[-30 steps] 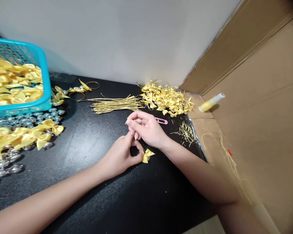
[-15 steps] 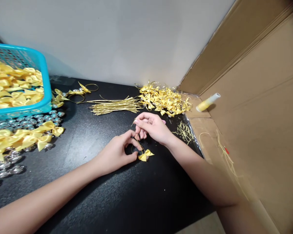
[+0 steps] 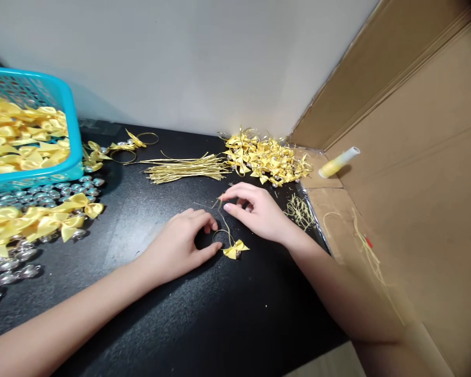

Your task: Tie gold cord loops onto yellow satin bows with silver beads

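Note:
A small yellow satin bow (image 3: 235,250) with a bead lies on the black table (image 3: 149,314), tied to a thin gold cord (image 3: 224,226) that loops beside it. My left hand (image 3: 178,243) rests on the table with thumb and forefinger curled round the loop, the thumb tip touching the cord next to the bow. My right hand (image 3: 255,209) pinches the cord's free ends between thumb and forefinger, a little above and behind the bow.
A bundle of gold cords (image 3: 184,168) and a heap of finished bows (image 3: 267,157) lie at the back. A turquoise basket (image 3: 68,120) of yellow bows, loose bows (image 3: 39,220) and clear beads (image 3: 8,264) sit left. Cardboard (image 3: 416,157) with a yellow tube (image 3: 337,162) walls the right.
My right hand has lowered and moved right, drawing the cord ends out, which uncovers the loop. My left hand has flattened toward the table beside the bow.

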A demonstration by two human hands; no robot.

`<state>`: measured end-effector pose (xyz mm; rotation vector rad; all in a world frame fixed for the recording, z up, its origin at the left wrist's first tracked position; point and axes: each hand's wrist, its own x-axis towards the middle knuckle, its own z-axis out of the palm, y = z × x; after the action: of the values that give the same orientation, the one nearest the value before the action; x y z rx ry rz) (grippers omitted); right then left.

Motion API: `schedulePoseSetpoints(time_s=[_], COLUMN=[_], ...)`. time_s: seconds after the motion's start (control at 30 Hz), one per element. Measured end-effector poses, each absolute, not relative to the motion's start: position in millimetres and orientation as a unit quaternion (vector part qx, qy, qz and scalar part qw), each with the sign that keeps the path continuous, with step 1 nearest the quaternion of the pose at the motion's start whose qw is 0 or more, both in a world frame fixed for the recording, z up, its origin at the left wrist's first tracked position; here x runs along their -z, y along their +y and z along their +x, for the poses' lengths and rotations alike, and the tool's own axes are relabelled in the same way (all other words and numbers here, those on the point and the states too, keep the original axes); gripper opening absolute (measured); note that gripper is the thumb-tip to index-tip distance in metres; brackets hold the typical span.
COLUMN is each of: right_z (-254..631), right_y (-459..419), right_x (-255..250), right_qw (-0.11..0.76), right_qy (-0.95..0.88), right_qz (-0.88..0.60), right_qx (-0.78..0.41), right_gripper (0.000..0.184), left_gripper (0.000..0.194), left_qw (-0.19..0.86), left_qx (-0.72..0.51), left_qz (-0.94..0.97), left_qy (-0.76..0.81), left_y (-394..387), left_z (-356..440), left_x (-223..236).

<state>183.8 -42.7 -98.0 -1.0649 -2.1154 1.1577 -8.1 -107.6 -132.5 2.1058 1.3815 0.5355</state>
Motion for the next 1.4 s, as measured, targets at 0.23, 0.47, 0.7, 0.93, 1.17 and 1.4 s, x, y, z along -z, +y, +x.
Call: schedulePoseSetpoints(time_s=[0.23, 0.47, 0.7, 0.93, 1.17, 1.4], right_z=[204, 206, 184, 172, 173, 175], right_y=[-46, -70, -73, -60, -56, -55], right_x=[106, 110, 116, 116, 135, 149], right_qw=[0.274, 0.161, 0.134, 0.193, 0.259, 0.317], right_qy=[-0.726, -0.810, -0.797, -0.738, -0.664, -0.601], right_qz=[-0.438, -0.449, -0.468, -0.428, -0.365, -0.330], right_qx=[-0.454, -0.340, -0.357, -0.485, -0.599, -0.656], right_gripper=[0.017, 0.010, 0.009, 0.011, 0.008, 0.021], left_gripper=[0.014, 0.011, 0.020, 0.022, 0.018, 0.025], left_qw=[0.271, 0.208, 0.203, 0.201, 0.264, 0.297], left_qx=[-0.228, -0.265, -0.233, -0.258, -0.287, -0.299], left_qz=[0.781, 0.803, 0.814, 0.791, 0.752, 0.732], left_qy=[0.515, 0.491, 0.492, 0.518, 0.531, 0.535], left_y=[-112, -116, -117, -119, -115, -115], left_z=[-1, -1, 2, 3, 6, 4], left_x=[136, 139, 145, 148, 150, 148])
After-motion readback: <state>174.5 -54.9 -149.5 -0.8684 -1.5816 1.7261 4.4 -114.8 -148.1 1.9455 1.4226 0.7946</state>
